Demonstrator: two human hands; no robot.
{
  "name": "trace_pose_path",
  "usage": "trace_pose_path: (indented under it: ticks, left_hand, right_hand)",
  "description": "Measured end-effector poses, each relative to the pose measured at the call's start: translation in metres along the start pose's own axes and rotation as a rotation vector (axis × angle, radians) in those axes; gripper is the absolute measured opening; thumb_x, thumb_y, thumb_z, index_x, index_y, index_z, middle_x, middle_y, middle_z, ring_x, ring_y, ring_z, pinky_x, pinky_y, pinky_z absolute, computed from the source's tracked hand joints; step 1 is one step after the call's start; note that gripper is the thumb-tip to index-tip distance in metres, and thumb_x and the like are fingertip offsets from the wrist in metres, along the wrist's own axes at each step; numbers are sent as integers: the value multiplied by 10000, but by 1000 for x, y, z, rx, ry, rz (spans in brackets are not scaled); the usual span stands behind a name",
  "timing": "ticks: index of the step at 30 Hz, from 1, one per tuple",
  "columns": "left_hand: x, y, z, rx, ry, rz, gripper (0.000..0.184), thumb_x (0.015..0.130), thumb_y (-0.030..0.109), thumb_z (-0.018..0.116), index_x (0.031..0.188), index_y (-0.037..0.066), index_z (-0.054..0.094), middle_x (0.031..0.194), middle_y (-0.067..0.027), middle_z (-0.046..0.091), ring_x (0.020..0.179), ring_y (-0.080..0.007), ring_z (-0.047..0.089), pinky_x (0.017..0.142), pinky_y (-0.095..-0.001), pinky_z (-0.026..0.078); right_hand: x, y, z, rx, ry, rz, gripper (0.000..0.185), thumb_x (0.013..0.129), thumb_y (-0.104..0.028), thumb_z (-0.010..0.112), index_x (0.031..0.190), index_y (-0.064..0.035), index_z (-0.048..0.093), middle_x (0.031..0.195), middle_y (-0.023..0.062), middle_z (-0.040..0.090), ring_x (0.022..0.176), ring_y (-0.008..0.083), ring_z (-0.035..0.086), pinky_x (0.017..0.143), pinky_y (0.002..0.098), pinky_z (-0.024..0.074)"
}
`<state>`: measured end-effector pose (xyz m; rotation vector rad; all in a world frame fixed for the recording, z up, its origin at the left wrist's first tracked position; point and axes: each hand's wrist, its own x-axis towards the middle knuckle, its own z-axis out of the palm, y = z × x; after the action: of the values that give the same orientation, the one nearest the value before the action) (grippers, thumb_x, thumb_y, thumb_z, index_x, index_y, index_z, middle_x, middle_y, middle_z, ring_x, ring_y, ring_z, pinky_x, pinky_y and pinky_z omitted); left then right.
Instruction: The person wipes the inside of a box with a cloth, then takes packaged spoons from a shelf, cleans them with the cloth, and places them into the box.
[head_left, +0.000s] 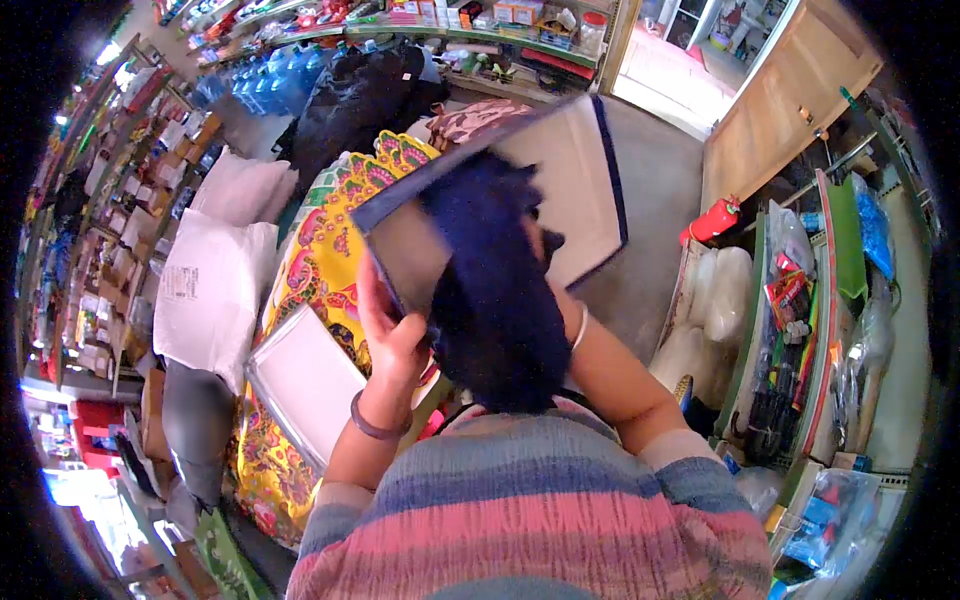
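My left hand is closed on the near left edge of a flat, blue-rimmed rectangular panel, perhaps a shallow lid or a frame, with a beige face. The panel is held tilted in front of my chest. A dark navy cloth hangs bunched across it and covers much of its middle. My right hand is at the cloth's right side, fingers wrapped into it and mostly hidden. Below my left forearm, a white rectangular frame or tray with a silvery rim lies on a yellow floral cloth.
White sacks lie left of the floral cloth, with black bags behind. Stocked shelves line the left and back. On the right are a red bottle, a rack of goods and a wooden door standing ajar.
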<state>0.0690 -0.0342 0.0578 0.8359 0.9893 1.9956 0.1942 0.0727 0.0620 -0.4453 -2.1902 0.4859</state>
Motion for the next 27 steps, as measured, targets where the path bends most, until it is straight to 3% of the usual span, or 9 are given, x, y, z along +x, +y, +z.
trace_pose_path:
  ticks: [2,4,9,13,14,19,20,23,27]
  left_hand:
    - [-4,7,-4,35,-29,68,868,557,-100,450,1384,51,232,1304,-109,415,1215,-256,419,1017,-365,320]
    - [-9,13,0,41,-12,-41,873,561,-95,473,1387,51,229,1308,-108,411,1203,-246,427,1016,-363,321]
    - [11,11,10,-6,11,-86,839,593,-54,497,1386,49,246,1291,-115,431,1188,-246,436,997,-359,344]
    - [10,13,2,-36,26,-117,816,607,-25,505,1382,53,262,1271,-119,452,1164,-247,458,981,-352,365]
    - [8,11,0,-44,32,-122,818,605,-26,504,1382,54,260,1269,-118,453,1158,-248,463,980,-353,367]
    - [1,11,2,-69,77,-93,832,594,-20,504,1383,68,254,1261,-107,447,1163,-246,453,979,-369,367]
    - [5,9,0,-73,67,-64,835,592,-14,514,1382,71,256,1260,-106,446,1164,-244,452,979,-369,366]
    - [12,5,-8,-92,72,-45,847,587,14,561,1377,89,263,1258,-104,444,1163,-246,451,978,-370,367]
    - [4,9,-12,-90,-13,-13,862,587,18,564,1385,97,246,1256,-102,444,1159,-252,450,968,-372,376]
  right_hand:
    - [5,28,-21,-37,71,141,450,767,-276,573,1172,-82,540,1141,137,553,1064,266,514,945,379,403]
    - [11,47,-33,100,112,327,449,769,-282,568,1170,-84,541,1138,138,555,1065,268,513,947,376,401]
    - [2,7,27,910,62,368,446,774,-300,555,1167,-88,543,1130,139,559,1067,274,511,954,371,396]
    - [16,-4,14,-128,114,-62,308,832,-244,530,1074,-57,563,1062,114,599,1010,285,549,909,399,399]
    - [27,2,3,-230,134,-98,283,786,-240,572,996,-51,598,1010,136,611,980,311,552,889,395,408]
    - [19,21,-7,138,103,427,304,772,-251,554,1006,-62,599,1023,134,606,987,315,549,889,410,408]
    - [19,12,8,-174,92,132,308,778,-250,541,1022,-68,596,1050,139,597,1010,303,547,900,404,407]
    - [30,-12,20,-231,102,-205,359,777,-285,523,1055,-64,582,1061,153,591,997,328,547,892,405,414]
    - [31,37,-17,-360,155,125,390,767,-193,540,1129,-48,531,1059,172,587,996,352,545,904,405,424]
